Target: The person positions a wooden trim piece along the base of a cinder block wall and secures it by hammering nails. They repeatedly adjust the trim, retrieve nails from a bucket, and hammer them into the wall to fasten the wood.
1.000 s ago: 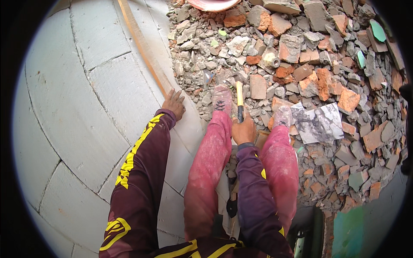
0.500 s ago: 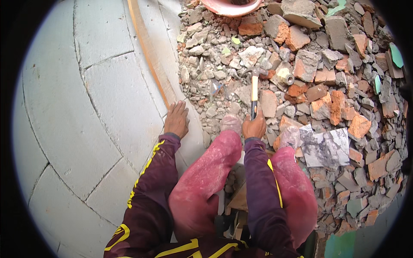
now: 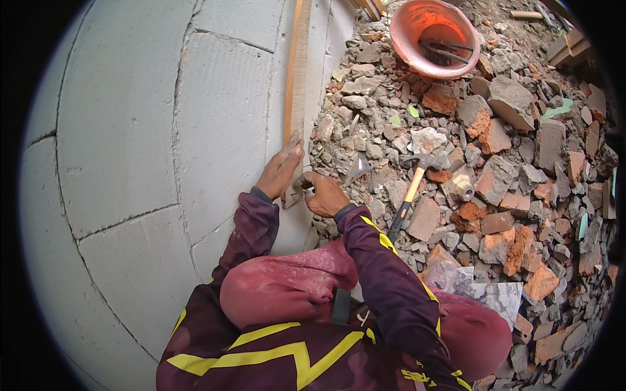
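A long wooden strip (image 3: 297, 72) lies along the grey block wall. My left hand (image 3: 280, 171) rests over its lower end, fingers stretched out and pressed against the wood. Close beside that end is my right hand (image 3: 326, 195), its fingers curled and thumb and forefinger drawn together. Whatever the right fingers may hold is too small or hidden to make out. A claw hammer (image 3: 407, 195) with a pale wooden and black handle lies on the rubble to the right, apart from both hands.
Broken brick and concrete rubble (image 3: 499, 176) covers the ground on the right. An orange bucket (image 3: 407, 42) with dark rods inside lies tilted at the far side. A brass-coloured fitting (image 3: 463, 187) sits by the hammer. A grey-white printed sheet (image 3: 499, 296) is beside my right knee.
My right hand has let go of the hammer, which stays on the rubble, and has moved left to the strip's end. My left hand remains at the strip. The view has shifted, showing more of the bucket.
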Demonstrator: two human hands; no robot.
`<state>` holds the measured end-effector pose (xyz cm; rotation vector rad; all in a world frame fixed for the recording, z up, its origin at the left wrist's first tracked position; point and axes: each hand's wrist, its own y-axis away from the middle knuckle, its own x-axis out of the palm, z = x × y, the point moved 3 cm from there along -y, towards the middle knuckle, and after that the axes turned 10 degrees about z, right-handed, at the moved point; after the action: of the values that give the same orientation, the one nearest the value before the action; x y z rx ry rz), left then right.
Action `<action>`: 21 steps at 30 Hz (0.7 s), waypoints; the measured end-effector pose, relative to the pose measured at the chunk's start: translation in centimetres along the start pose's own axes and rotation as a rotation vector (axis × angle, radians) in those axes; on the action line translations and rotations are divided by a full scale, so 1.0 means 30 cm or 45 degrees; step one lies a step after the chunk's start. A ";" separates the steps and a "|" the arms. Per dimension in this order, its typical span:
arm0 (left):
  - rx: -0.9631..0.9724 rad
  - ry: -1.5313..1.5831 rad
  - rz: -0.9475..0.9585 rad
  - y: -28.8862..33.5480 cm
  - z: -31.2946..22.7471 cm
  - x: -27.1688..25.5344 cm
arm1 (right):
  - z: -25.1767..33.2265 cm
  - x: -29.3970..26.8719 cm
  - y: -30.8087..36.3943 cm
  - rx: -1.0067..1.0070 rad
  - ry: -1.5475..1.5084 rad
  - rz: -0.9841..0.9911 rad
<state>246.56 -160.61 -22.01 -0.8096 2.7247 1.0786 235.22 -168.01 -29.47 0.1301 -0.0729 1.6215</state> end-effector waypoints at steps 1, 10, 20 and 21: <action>0.010 0.095 0.066 0.005 -0.001 0.002 | -0.002 0.025 -0.009 0.021 -0.010 0.139; -0.486 -1.486 0.472 -0.018 -0.061 0.092 | -0.061 0.145 -0.005 0.145 0.307 -0.070; 0.082 -2.648 0.595 0.026 -0.059 0.055 | 0.026 0.121 0.027 0.310 0.398 -0.136; 0.094 -2.650 0.593 0.018 -0.052 0.048 | 0.028 0.121 0.029 0.295 0.413 -0.160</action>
<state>245.22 -161.94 -20.90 0.7636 0.9921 0.8390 234.21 -164.59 -28.15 0.0468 0.3671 1.5030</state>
